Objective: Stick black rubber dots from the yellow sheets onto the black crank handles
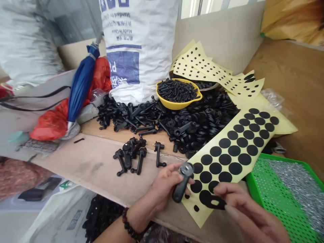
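Well, the left hand (163, 185) is clenching a black handle (180, 189) pointing down toward the person, the right hand (246, 209) pinching a black sticker (211, 200), past a yellow bowl (177, 105) of screws (176, 90).

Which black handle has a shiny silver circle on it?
The one held in the left hand. This black handle has a silver metal disc at its end, while the loose handles nearby look all black.

A white woven sack (138, 50) stands at the back. Left of it, a blue furled umbrella (81, 82) leans against a red plastic bag (60, 118). Just right of its base sits a yellow bowl (172, 105) of black screws (176, 90); well right, nearer the camera, lies a green perforated tray (263, 199) of small silver parts (296, 185).
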Demonstrator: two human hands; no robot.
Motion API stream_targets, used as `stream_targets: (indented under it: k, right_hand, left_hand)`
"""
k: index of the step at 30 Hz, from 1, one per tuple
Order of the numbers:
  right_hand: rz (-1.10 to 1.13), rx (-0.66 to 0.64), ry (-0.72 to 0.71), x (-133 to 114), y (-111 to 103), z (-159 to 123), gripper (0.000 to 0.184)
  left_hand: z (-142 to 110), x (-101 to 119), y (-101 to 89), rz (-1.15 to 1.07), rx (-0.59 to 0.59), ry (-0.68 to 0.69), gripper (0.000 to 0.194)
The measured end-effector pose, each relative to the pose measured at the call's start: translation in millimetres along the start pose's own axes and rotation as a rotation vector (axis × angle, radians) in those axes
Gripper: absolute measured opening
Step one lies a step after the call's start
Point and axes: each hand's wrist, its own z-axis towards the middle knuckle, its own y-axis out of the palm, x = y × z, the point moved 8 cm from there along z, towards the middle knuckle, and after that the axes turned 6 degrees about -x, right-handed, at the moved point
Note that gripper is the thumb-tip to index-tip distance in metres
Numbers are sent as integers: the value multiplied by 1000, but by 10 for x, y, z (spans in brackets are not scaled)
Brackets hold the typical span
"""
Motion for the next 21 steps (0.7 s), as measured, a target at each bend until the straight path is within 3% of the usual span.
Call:
stream_targets:
  k: [3, 7, 14, 21]
  right_hand:
    - [133, -30, 109, 189, -92, 89, 27]
    - [195, -81, 190, 312, -54, 136, 27]
    - [207, -36, 206, 269, 11, 172, 33]
    - [204, -33, 196, 254, 15, 175, 30]
  left_hand:
    - [-31, -103, 92, 73, -85, -64, 47]
    - [-25, -179, 181, 166, -126, -87, 41]
    - [8, -210, 235, 360, -137, -79, 38]
    - [1, -234, 215, 355, -107, -88, 50]
